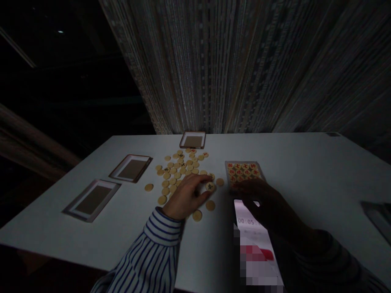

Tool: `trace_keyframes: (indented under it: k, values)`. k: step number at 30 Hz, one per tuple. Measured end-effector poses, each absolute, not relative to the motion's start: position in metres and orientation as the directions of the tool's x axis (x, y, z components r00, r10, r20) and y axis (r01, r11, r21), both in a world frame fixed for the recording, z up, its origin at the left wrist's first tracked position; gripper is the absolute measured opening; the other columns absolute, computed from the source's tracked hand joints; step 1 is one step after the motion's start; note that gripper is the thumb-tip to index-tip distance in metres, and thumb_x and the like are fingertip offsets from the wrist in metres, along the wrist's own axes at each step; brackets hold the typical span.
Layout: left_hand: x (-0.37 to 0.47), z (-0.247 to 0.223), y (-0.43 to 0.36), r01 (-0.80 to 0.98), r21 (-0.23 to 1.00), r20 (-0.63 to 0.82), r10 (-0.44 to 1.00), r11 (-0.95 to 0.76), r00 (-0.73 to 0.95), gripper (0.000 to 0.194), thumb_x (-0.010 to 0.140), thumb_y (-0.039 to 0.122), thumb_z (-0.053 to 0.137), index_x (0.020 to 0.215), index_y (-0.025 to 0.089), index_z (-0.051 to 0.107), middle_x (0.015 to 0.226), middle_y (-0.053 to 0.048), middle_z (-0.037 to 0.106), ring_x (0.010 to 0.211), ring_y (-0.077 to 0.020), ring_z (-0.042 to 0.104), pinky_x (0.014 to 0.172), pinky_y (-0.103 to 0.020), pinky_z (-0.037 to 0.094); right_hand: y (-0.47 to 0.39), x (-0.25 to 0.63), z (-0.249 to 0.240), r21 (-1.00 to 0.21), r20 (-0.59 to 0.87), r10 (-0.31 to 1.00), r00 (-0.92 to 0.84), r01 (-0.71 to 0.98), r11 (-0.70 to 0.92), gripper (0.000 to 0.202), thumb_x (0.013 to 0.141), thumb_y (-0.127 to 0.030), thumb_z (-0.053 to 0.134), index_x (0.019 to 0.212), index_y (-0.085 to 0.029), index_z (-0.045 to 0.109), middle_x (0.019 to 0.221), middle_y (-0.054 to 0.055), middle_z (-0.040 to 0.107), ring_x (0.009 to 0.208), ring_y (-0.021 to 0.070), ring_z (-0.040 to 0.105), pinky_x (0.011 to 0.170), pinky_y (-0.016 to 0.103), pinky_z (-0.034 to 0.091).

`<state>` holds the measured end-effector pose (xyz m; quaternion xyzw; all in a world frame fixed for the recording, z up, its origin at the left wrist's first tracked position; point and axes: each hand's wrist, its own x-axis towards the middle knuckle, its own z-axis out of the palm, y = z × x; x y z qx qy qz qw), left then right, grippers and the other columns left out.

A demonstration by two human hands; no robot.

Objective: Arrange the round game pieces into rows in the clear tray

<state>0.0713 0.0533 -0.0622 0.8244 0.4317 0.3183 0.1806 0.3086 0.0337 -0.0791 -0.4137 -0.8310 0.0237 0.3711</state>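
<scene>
Several round wooden pieces (165, 184) lie scattered over the middle of the white table, most of them blank side up. My left hand (187, 194) is at their right edge, its thumb and index finger around a piece with a black character (209, 186). To the right stands a box (243, 171) with rows of pieces showing red characters. My right hand (259, 201) is in shadow over the near edge of that box; its fingertips are too dark to tell whether they hold anything. Loose pieces (210, 205) lie just right of my left hand.
A lit phone (252, 236) showing a timer lies below the box, partly under my right hand. Two open trays (130, 168) (92, 200) are on the left, another tray (193, 140) at the back edge. A dark object (378, 217) sits at the far right.
</scene>
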Motion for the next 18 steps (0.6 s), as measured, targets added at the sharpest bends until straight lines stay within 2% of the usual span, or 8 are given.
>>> trace_keyframes:
  k: [8,18]
  values:
    - [0.072,-0.0708,0.0535,0.509,0.68,0.387,0.848,-0.527,0.362,0.038,0.077,0.023,0.062,0.114,0.021,0.052,0.106,-0.007,0.063,0.099,-0.0191,0.059,0.088,-0.038,0.048,0.0332,0.3081,-0.0769,-0.366,0.62,0.702,-0.35,0.663,0.653,0.022,0.085,-0.02,0.045,0.099,-0.022,0.062,0.093,0.007,0.067,0.086,0.0188,0.062,0.072,0.037,0.053]
    - [0.0768,-0.0647,0.048,0.547,0.65,0.388,0.849,-0.527,0.358,0.033,0.078,0.023,0.061,0.11,0.019,0.055,0.102,-0.008,0.064,0.095,-0.0192,0.06,0.085,-0.037,0.048,0.0351,0.308,-0.0734,-0.369,0.623,0.707,-0.334,0.672,0.643,0.02,0.087,-0.02,0.042,0.092,-0.021,0.061,0.086,0.006,0.066,0.08,0.0175,0.061,0.07,0.034,0.05]
